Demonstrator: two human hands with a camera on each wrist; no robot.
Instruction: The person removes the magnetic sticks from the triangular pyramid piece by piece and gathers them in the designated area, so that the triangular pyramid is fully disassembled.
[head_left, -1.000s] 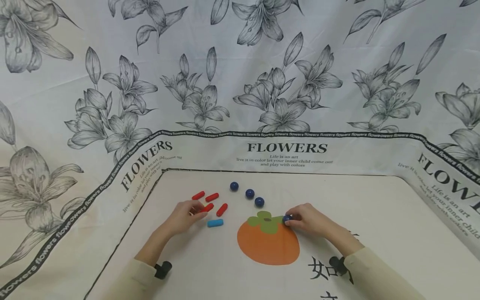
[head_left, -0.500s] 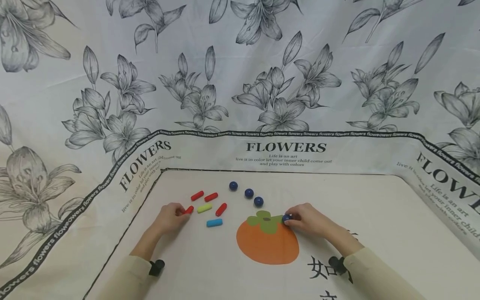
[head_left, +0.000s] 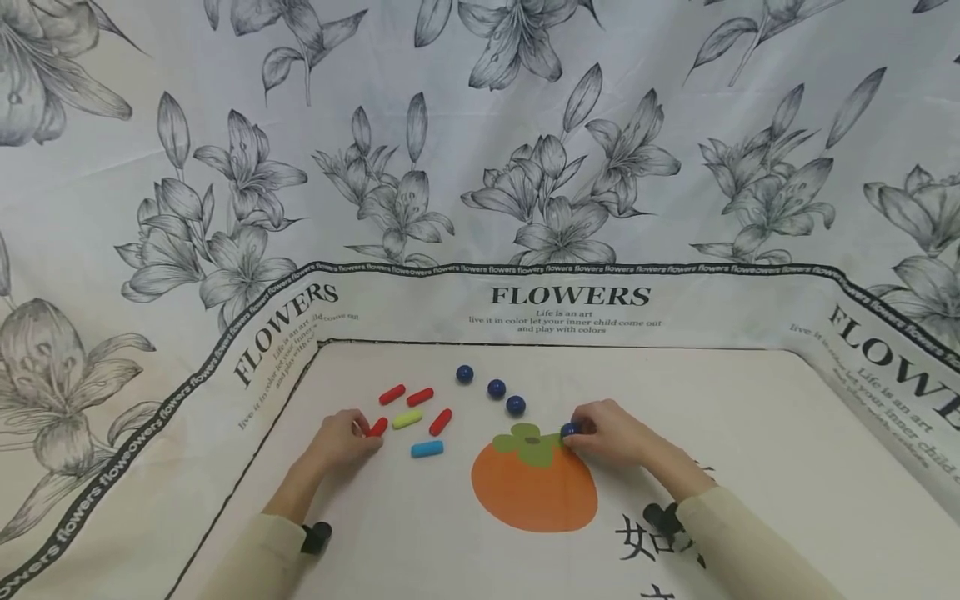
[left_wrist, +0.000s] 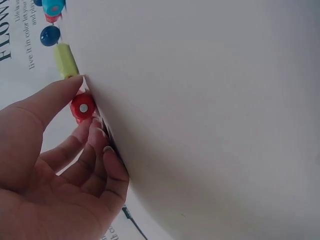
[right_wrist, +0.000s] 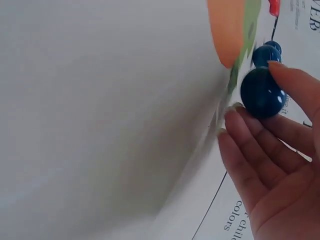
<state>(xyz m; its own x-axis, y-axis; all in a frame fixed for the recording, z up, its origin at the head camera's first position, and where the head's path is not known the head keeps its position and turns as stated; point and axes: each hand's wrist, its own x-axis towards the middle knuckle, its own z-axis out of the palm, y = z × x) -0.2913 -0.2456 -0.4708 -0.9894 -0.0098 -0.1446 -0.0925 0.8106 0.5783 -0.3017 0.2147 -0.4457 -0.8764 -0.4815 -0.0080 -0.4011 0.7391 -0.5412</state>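
My left hand (head_left: 343,442) pinches a small red stick (head_left: 378,427) between thumb and fingers, low over the white tabletop. In the left wrist view, the red stick (left_wrist: 83,107) shows a pale spot at its round end. Just right of it lies a yellow-green stick (head_left: 407,419); a light blue stick (head_left: 427,449) and a red stick (head_left: 440,422) are near. Thumb and fingertips of my right hand (head_left: 611,433) hold a dark blue ball (head_left: 570,431) beside the printed persimmon's green leaves. The right wrist view shows this glossy ball (right_wrist: 262,94) up close.
Beyond my left hand lie two more red sticks, one at left (head_left: 392,394) and one at right (head_left: 420,397). Loose blue balls (head_left: 497,389) stand in a slanting row behind the persimmon print (head_left: 534,492). A flower-printed cloth (head_left: 555,167) rises at the back.
My left hand has drawn left with the red stick, uncovering the yellow-green stick, then stayed about there. My right hand, holding the blue ball, has shifted only slightly.
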